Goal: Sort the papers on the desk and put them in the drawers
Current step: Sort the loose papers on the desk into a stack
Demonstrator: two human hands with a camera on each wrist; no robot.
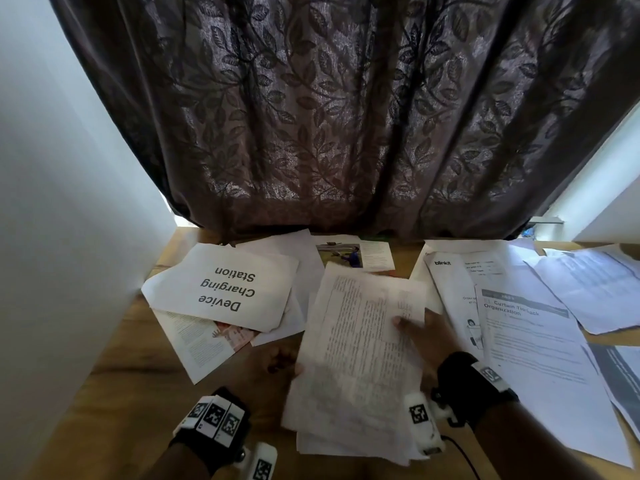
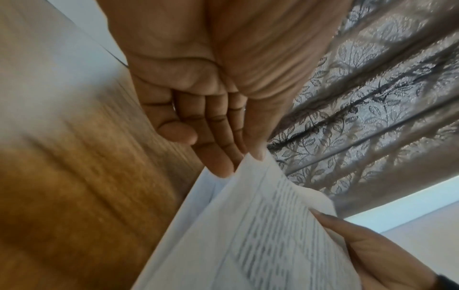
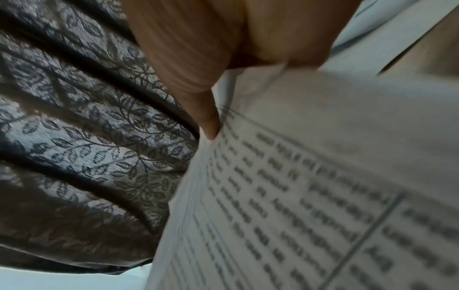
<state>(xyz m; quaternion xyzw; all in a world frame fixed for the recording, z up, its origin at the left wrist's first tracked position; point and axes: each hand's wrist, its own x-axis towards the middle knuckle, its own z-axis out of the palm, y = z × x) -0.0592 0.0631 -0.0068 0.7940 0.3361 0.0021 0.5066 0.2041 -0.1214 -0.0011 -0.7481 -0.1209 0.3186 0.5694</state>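
The right hand (image 1: 420, 332) has its grip clamped on the right edge of a thick sheaf of white printed pages (image 1: 360, 362), thumb pressed on the top sheet and the fingers hidden beneath the paper. The left hand (image 1: 277, 363) meets the sheaf at its left edge; in the head view it is dim and partly covered by the page, while the left wrist view shows its fingers (image 2: 211, 137) nearly straight with the thumb laid on a corner of the top sheet, so this grip is a light pinch on the sheaf. The sheaf is held tilted just above the wooden bench (image 1: 114, 393), in front of the person. Its dense text is too blurred to read in any view; the right wrist view alone shows ruled table lines (image 3: 360, 241) on the page. Further out, loose papers lie over the bench: a white sheet printed "Device Charging Station" (image 1: 225, 287) to the left, overlapping a page with a reddish picture (image 1: 207, 341); a photo leaflet (image 1: 353, 252) behind; a "blinkit" receipt (image 1: 450, 289) and a sheet headed "Curtain Tieback Organization" (image 1: 533, 341) to the right, with more pages cut off at the right edge. A dark leaf-patterned curtain (image 1: 346, 116) hangs behind the bench.
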